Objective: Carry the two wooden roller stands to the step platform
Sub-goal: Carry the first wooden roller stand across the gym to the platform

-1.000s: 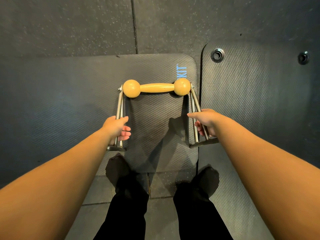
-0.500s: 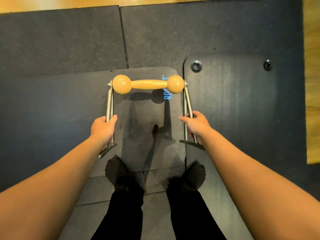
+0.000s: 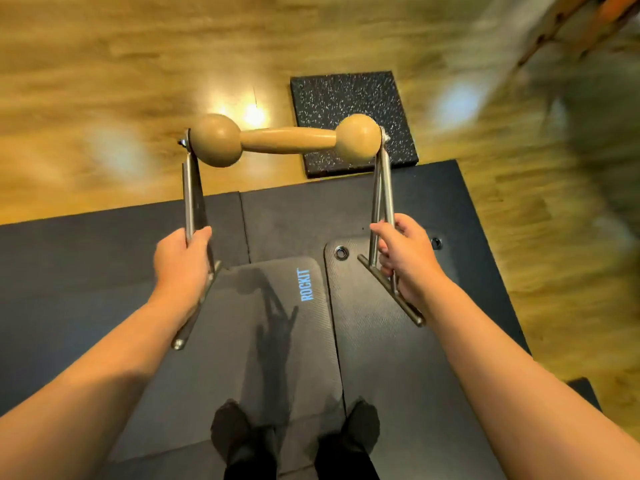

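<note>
I hold one wooden roller stand (image 3: pixel 285 140) in the air in front of me. It is a dumbbell-shaped wooden roller between two metal side frames. My left hand (image 3: pixel 181 259) grips the left frame's legs near the foot bar. My right hand (image 3: pixel 403 256) grips the right frame's legs just above its foot bar. The stand's shadow falls on the mat below. A second stand and a step platform are out of sight.
Black exercise mats (image 3: pixel 277 341) lie under my feet, one marked ROCKIT. Beyond them is wood flooring (image 3: pixel 104 81) with a speckled black rubber tile (image 3: pixel 349 116). Blurred reddish equipment (image 3: pixel 588 22) stands at the top right. My two dark shoes (image 3: pixel 294 434) show at the bottom.
The stand has come up off the mat and risen towards my head. My view has swung up, so the wood floor and the rubber tile now show.
</note>
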{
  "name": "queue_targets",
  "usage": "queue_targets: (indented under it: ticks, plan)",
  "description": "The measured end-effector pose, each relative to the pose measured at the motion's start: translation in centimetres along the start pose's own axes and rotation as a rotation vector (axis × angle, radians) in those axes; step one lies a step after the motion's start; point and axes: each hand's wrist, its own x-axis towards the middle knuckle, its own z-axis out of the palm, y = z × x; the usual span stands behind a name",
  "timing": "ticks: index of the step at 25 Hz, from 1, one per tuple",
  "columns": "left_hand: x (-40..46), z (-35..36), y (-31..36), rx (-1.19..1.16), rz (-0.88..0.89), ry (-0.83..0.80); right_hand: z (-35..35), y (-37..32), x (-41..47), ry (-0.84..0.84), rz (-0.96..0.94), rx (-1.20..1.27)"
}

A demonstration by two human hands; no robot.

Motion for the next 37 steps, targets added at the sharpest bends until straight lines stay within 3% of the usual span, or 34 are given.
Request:
queue_targets:
  ticks: [8, 17, 28, 37]
  plan:
    - [-7.4, -5.7, 23.7, -0.263, 0.246, -0.026, -5.0, -20.7, -7.6, -0.008, -0.308, 0.118]
    - [-19.4, -12.4, 48.7, -0.485, 0.618, -0.065, -11.6, -42.5, -18.6, -0.136, -0.694, 0.279]
    - [-36.6, -21.2, 70.1, -0.505, 0.992, 0.067, -20.1, -62.3, -33.7, -0.217, -1.071, 0.413]
    - [-41.0, -25.8, 79.4, -0.526, 1.211, 0.064, -21.0, -72.1, -38.8, -0.166, -1.245, 0.404]
